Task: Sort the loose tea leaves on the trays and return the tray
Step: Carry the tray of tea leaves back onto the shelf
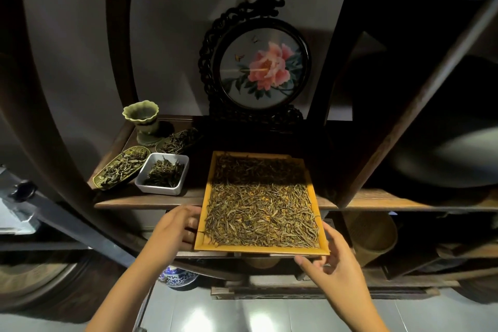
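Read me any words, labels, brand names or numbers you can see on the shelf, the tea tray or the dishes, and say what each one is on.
No readable text shows in this view.
Wooden tray of loose tea leaves: no label or mark.
White dish, woven trays and green vase: no writing.
Round framed panel: a pink flower and butterflies, no characters visible.
Blue-and-white jar below: pattern only, mostly hidden.

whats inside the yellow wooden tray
The yellow wooden tray holds loose brownish tea leaves spread almost edge to edge; bare floor shows only at the near corners, the rest is covered.
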Demonstrator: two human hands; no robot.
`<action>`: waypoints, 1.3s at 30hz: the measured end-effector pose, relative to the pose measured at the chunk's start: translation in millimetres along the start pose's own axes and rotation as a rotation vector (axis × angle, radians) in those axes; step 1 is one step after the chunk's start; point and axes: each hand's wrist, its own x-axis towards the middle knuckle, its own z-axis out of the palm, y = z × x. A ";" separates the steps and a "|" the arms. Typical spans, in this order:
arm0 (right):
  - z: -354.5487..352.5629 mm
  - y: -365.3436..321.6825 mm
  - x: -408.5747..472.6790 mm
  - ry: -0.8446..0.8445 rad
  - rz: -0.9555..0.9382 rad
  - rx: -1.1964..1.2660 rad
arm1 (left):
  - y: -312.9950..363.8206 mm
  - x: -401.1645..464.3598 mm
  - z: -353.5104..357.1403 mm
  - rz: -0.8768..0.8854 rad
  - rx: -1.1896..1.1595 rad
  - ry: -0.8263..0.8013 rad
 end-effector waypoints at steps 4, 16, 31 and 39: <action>4.0 4.3 -0.3 0.041 -0.014 0.005 | -14.5 -23.5 -15.8 0.073 0.026 -0.183; 3.6 6.2 11.6 0.090 -0.106 -0.084 | -30.4 -12.5 -6.1 0.270 0.336 -0.006; 4.3 3.9 42.4 0.242 -0.189 -0.314 | -25.1 11.7 7.1 0.375 0.444 0.062; 11.6 1.2 54.1 0.269 -0.204 -0.336 | -17.9 19.6 12.7 0.408 0.471 0.148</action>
